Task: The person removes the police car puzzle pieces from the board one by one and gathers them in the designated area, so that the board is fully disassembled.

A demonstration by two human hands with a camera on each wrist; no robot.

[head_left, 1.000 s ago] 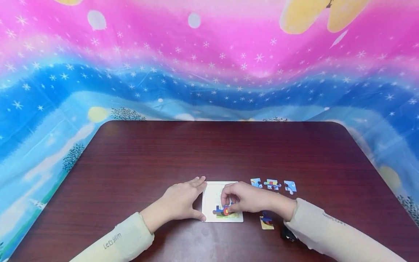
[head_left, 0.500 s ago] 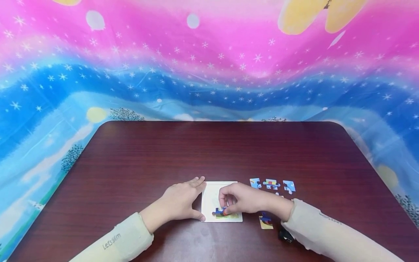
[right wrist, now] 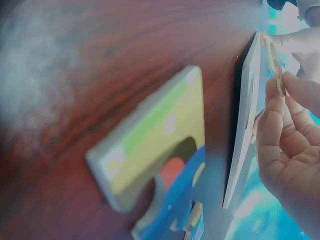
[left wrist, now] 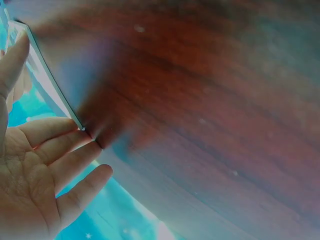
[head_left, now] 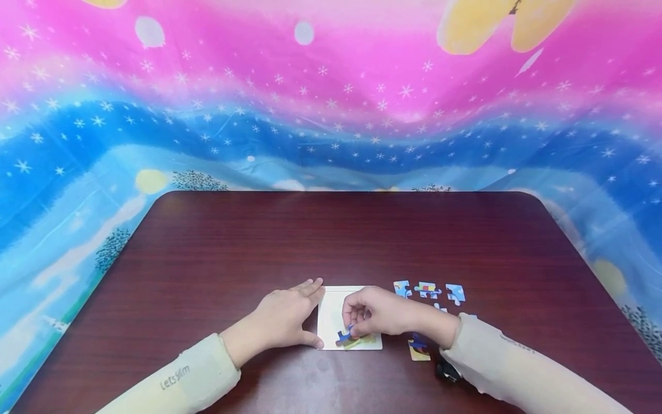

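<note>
A white puzzle board lies near the front middle of the table. My left hand spans its left edge, thumb at the near corner and straight fingertips at the far one; the left wrist view shows those fingertips against the board's side. Over the board my right hand pinches a blue and brown jigsaw piece between thumb and fingers, the piece tilted. In the right wrist view the pinched piece appears edge-on. Beneath it, a yellow-green printed patch shows on the board, partly covered by the hand.
Loose jigsaw pieces lie right of the board, among them a light-blue piece and a yellow and blue piece. My right forearm hides some of them. A small black object shows under the right sleeve. A printed cloth hangs behind the table.
My right hand has shifted slightly left, and the pinched piece has turned and tilted, its red part no longer showing. My left hand stays at the board's edge.
</note>
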